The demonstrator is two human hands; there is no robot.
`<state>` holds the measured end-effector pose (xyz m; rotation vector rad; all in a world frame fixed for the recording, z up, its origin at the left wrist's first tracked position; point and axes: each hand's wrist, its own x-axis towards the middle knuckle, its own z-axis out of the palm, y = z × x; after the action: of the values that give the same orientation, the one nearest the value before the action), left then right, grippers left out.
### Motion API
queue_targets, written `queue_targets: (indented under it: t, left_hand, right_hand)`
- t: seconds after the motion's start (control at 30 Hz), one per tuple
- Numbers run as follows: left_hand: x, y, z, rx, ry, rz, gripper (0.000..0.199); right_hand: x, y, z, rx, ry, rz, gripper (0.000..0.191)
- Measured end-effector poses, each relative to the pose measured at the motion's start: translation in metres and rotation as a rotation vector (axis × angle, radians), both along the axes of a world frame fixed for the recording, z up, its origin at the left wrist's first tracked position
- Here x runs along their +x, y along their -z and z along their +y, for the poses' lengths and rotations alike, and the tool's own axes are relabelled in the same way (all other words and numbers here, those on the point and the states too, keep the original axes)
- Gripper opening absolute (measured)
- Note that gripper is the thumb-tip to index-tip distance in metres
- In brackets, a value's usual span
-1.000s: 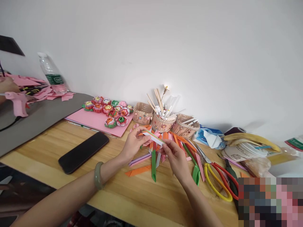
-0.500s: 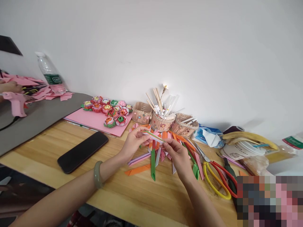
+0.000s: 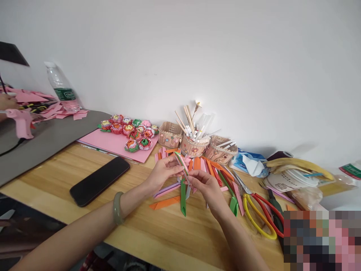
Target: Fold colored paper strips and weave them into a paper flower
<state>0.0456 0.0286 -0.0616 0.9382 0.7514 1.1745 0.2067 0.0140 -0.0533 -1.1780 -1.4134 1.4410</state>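
Between my two hands is a small stack of folded paper strips [image 3: 182, 162], with white, green and red edges showing. My left hand [image 3: 162, 172] pinches its upper left side, thumb in front. At the lower right end, the fingertips of my right hand [image 3: 205, 185] are closed on the same strips. Below and behind them lies a loose pile of folded paper strips [image 3: 197, 163] in orange, pink, red and green. A green strip [image 3: 183, 197] and an orange strip [image 3: 165, 202] point toward me from the pile.
Scissors [image 3: 259, 214] with red and yellow handles lie right of the pile. A black phone [image 3: 100, 181] is at left. Several paper flowers [image 3: 135, 131] rest on pink paper [image 3: 113, 145]. Decorated baskets [image 3: 194, 146] stand by the wall. Another person's hand [image 3: 7, 103] is near a pink glue gun [image 3: 20, 121].
The paper strips have turned from nearly level to a steeper slant, their right end lower. My right hand has shifted slightly left and down; my left hand still grips them.
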Motion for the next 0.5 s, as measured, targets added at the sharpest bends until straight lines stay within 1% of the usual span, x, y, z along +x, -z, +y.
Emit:
queue_targets:
  t: [0.1,0.2,0.27,0.33,0.4,0.5]
  left_hand:
    - [0.0011,-0.0009,-0.0015,0.06,0.023,0.103,0.032]
    - [0.0017,-0.0014,-0.0025,0.118,0.044,0.195,0.028]
    - [0.002,-0.0014,-0.0032,0.17,0.049,0.274,0.023]
    - [0.003,-0.0007,-0.0042,0.23,0.039,0.349,0.021]
    - [0.0046,0.0007,-0.006,0.271,0.036,0.399,0.021]
    - [0.0072,0.0032,-0.01,0.28,0.096,0.432,0.023]
  right_hand:
    - [-0.0011,0.0048,0.0012,0.048,-0.054,-0.026,0.023]
    - [-0.0024,0.009,0.0012,0.144,-0.084,-0.104,0.02]
    - [-0.0031,0.0092,-0.0003,0.245,-0.029,-0.169,0.018]
    - [-0.003,0.0073,-0.0024,0.344,0.072,-0.216,0.018]
    - [-0.0024,0.0041,-0.0046,0.408,0.17,-0.225,0.018]
    - [-0.0012,-0.0005,-0.0063,0.504,0.235,-0.209,0.025]
